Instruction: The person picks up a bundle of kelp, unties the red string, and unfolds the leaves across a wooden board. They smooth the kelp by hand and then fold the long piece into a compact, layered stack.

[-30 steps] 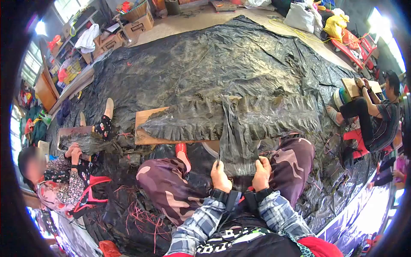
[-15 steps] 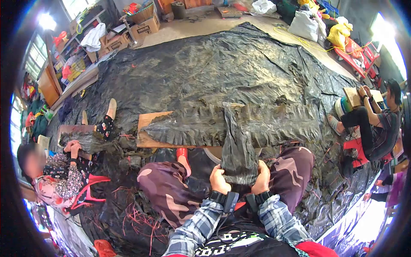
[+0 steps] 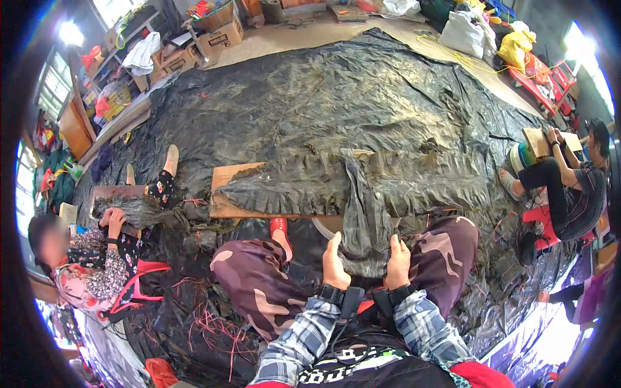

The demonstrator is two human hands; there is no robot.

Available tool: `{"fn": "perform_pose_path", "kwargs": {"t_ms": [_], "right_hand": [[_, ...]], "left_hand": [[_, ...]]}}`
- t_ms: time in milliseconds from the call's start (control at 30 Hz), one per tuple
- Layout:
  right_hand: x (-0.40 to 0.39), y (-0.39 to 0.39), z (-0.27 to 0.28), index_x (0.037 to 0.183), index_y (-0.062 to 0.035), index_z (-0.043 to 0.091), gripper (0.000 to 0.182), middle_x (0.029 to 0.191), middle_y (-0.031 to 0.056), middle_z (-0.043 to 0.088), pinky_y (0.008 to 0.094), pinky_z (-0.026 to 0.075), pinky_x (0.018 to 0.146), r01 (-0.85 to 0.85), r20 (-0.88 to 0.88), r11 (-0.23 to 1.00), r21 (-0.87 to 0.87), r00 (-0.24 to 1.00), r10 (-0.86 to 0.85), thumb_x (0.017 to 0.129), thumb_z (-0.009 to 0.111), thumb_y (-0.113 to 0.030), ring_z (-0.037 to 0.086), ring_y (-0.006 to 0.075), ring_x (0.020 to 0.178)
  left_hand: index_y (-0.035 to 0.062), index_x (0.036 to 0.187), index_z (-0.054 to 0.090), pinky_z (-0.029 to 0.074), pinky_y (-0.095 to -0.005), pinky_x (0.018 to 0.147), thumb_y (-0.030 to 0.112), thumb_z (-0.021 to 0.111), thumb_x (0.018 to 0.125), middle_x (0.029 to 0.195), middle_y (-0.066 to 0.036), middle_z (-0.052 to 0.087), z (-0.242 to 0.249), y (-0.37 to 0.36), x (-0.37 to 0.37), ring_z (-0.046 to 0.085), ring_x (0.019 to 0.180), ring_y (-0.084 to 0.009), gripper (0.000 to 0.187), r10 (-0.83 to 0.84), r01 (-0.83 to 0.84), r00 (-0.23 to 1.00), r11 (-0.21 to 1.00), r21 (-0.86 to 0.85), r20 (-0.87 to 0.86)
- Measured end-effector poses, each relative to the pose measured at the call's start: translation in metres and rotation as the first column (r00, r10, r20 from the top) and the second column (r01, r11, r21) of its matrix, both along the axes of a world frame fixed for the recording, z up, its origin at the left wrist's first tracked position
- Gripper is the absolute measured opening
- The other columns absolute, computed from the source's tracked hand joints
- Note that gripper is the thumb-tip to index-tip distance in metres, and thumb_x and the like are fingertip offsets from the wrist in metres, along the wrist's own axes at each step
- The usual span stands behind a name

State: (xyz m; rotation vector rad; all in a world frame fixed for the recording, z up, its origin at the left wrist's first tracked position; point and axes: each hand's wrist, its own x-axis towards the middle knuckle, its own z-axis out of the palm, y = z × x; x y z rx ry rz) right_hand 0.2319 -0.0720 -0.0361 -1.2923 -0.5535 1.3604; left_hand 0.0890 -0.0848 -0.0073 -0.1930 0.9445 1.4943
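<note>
A long, dark, ruffled kelp blade [image 3: 284,193] lies across a wooden board [image 3: 226,178] in front of my knees. Over its middle hangs a second kelp strip [image 3: 367,223], its wide lower end drooping between my thighs. My left hand [image 3: 336,264] is at the left edge of that hanging end, fingers straight and pointing away from me. At the opposite edge, my right hand [image 3: 398,264] is likewise open, thumb and fingers up. The palms face each other with the kelp end between them, and neither hand grips it.
Black plastic sheeting [image 3: 272,97] covers the floor. A seated person [image 3: 90,258] works at a small board on the left; another person [image 3: 569,178] sits at the right. Pink ties [image 3: 217,330] lie at lower left. Boxes [image 3: 220,40] and sacks [image 3: 466,33] stand at the back.
Both hands have let go of the hanging kelp end; their fingers have straightened and lifted from its edges. The strip now sags narrower. The view has shifted slightly.
</note>
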Motion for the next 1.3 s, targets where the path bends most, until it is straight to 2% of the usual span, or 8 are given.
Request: {"fn": "perform_pose_path", "kwargs": {"t_ms": [133, 267, 633, 733, 800, 1000, 1167, 1300], "right_hand": [[-0.004, -0.004, 0.012, 0.092, -0.0028, 0.062, 0.025, 0.079, -0.0070, 0.052, 0.0226, 0.037, 0.067, 0.048, 0.061, 0.997, 0.061, 0.997, -0.051, 0.098, 0.052, -0.024, 0.043, 0.0049, 0.072], [-0.010, -0.006, 0.026, 0.085, -0.0018, 0.057, 0.025, 0.074, -0.0074, 0.048, 0.0226, 0.034, 0.064, 0.124, 0.138, 0.987, 0.105, 0.981, -0.138, 0.099, 0.050, -0.020, 0.039, 0.0048, 0.071], [-0.006, -0.010, 0.005, 0.092, -0.0009, 0.058, 0.015, 0.081, -0.0039, 0.054, 0.0222, 0.038, 0.069, 0.245, 0.278, 0.960, 0.138, 0.920, -0.275, 0.098, 0.049, -0.012, 0.044, 0.0064, 0.075], [0.003, -0.009, -0.015, 0.095, -0.0012, 0.059, 0.013, 0.086, -0.0013, 0.058, 0.0238, 0.041, 0.073, 0.222, 0.220, 0.973, 0.058, 0.948, -0.229, 0.096, 0.048, -0.008, 0.050, 0.0087, 0.078], [0.009, -0.007, -0.033, 0.098, -0.0010, 0.060, 0.016, 0.092, 0.0026, 0.063, 0.0259, 0.044, 0.079, 0.177, -0.076, 0.984, 0.025, 0.982, -0.174, 0.091, 0.046, 0.000, 0.056, 0.0126, 0.083], [0.025, 0.000, -0.043, 0.088, -0.0024, 0.060, 0.022, 0.085, 0.0049, 0.063, 0.0287, 0.047, 0.076, 0.052, -0.098, 0.973, -0.224, 0.992, -0.075, 0.079, 0.043, 0.007, 0.059, 0.0160, 0.078], [0.022, 0.000, -0.046, 0.080, -0.0047, 0.059, 0.019, 0.078, 0.0044, 0.062, 0.0290, 0.048, 0.072, 0.094, -0.251, 0.968, -0.232, 0.956, -0.153, 0.080, 0.041, 0.003, 0.058, 0.0170, 0.072], [0.015, 0.000, -0.025, 0.087, -0.0055, 0.063, 0.022, 0.084, 0.0062, 0.064, 0.0309, 0.049, 0.076, 0.148, -0.261, 0.988, -0.049, 0.953, -0.156, 0.088, 0.043, -0.014, 0.060, 0.0197, 0.077]], "left_hand": [[0.0032, 0.090, 0.065, 0.044, -0.0252, 0.075, 0.015, 0.068, 0.088, 0.086, 0.002, 0.065, -0.020, -0.004, 0.000, 0.057, 0.079, -0.0089, 0.012, -0.037, 0.036, 0.958, 0.999, -0.009, -0.286], [0.0071, 0.092, 0.064, 0.046, -0.0268, 0.073, 0.014, 0.068, 0.087, 0.090, 0.000, 0.065, -0.020, -0.007, 0.006, 0.059, 0.080, -0.0112, 0.010, 0.135, -0.143, 0.918, 0.990, 0.004, -0.374], [0.0039, 0.096, 0.062, 0.044, -0.0263, 0.074, 0.016, 0.055, 0.095, 0.086, 0.002, 0.061, -0.057, -0.016, 0.009, 0.055, 0.078, -0.0099, 0.014, 0.111, -0.161, 0.879, 0.985, -0.069, -0.463], [0.0026, 0.098, 0.061, 0.045, -0.0274, 0.076, 0.013, 0.053, 0.095, 0.088, 0.000, 0.062, -0.046, -0.015, 0.009, 0.056, 0.078, -0.0112, 0.014, 0.133, -0.175, 0.870, 0.984, -0.044, -0.475], [0.0022, 0.100, 0.061, 0.046, -0.0281, 0.076, 0.011, 0.052, 0.094, 0.090, -0.001, 0.063, -0.041, -0.014, 0.006, 0.057, 0.079, -0.0120, 0.013, 0.147, -0.177, 0.863, 0.984, -0.017, -0.484], [-0.0002, 0.100, 0.060, 0.048, -0.0306, 0.080, -0.008, 0.042, 0.080, 0.091, -0.007, 0.064, -0.051, -0.013, -0.005, 0.060, 0.084, -0.0161, 0.027, 0.156, -0.175, 0.933, 0.984, -0.030, -0.324], [0.0009, 0.096, 0.063, 0.048, -0.0371, 0.083, 0.003, 0.042, 0.075, 0.097, -0.008, 0.065, -0.047, -0.013, 0.002, 0.061, 0.084, -0.0216, 0.030, 0.137, -0.168, 0.942, 0.983, -0.075, -0.307], [0.0024, 0.102, 0.065, 0.046, -0.0338, 0.085, 0.026, 0.052, 0.090, 0.103, -0.007, 0.065, -0.021, -0.005, 0.007, 0.061, 0.092, -0.0216, 0.029, 0.166, -0.181, 0.971, 0.981, -0.075, -0.171]]}}
